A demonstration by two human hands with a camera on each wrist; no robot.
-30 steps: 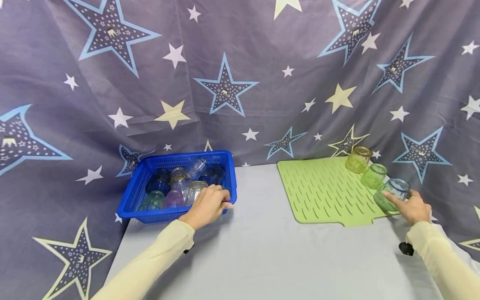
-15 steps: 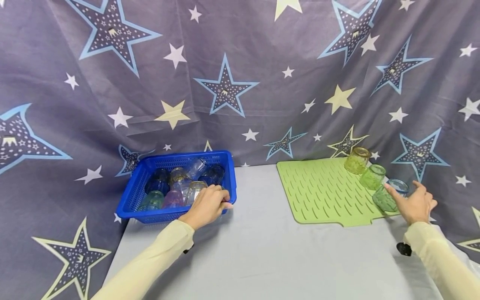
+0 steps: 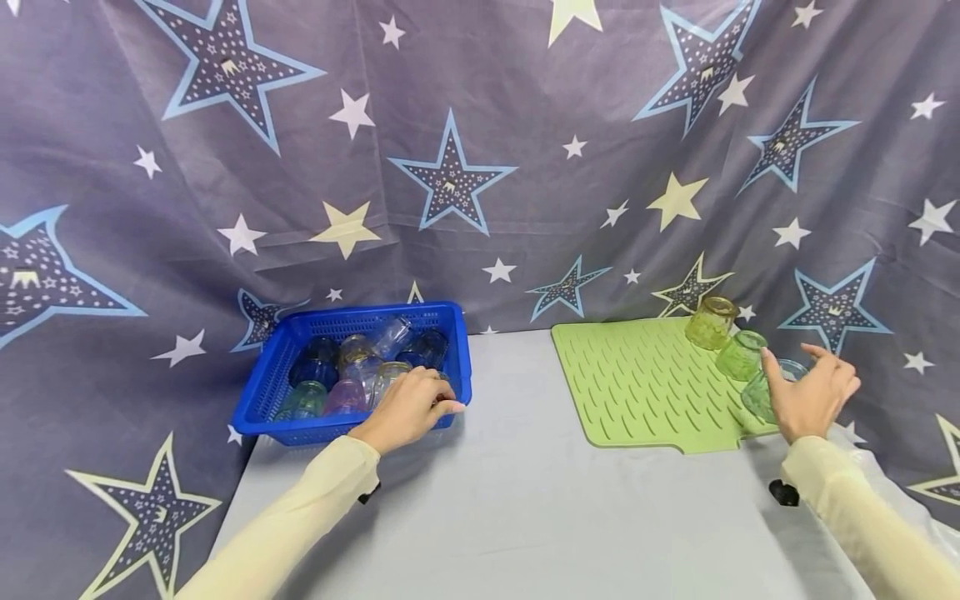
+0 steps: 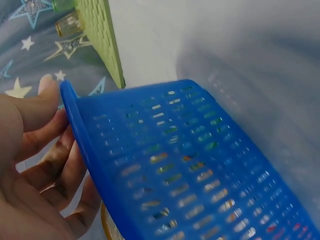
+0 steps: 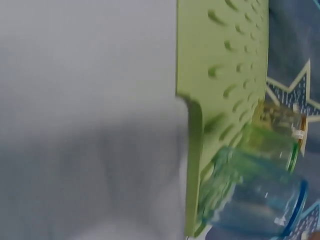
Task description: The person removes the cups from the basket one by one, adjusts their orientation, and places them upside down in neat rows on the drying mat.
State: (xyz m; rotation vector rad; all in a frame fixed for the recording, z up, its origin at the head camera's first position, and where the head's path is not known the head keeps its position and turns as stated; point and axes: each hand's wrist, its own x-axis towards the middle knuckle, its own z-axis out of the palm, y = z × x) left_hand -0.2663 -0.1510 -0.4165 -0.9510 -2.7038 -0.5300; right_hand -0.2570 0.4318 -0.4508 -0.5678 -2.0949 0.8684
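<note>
At the right front of the green drying mat (image 3: 637, 383) stands a bluish-green glass (image 3: 757, 402). My right hand (image 3: 813, 393) is beside and partly in front of it, thumb and fingers spread apart. In the right wrist view the bluish glass (image 5: 255, 200) stands at the mat's edge with no fingers round it. My left hand (image 3: 405, 410) is at the right front corner of the blue basket (image 3: 322, 429), fingers loosely bent over the rim. From the left wrist, those fingers (image 4: 55, 165) reach behind the rim near an amber-edged glass (image 4: 111, 225); no grip shows.
Behind the bluish glass, a green glass (image 3: 741, 355) and an amber glass (image 3: 711, 323) form a row along the mat's right side. Several glasses, including a pink one (image 3: 347, 397) and a dark blue one (image 3: 315, 362), fill the basket. A star-patterned curtain (image 3: 480, 275) hangs behind the table.
My right hand has let go of the bluish glass, spread its fingers and shifted up and left. The left hand has moved only slightly at the basket's corner.
</note>
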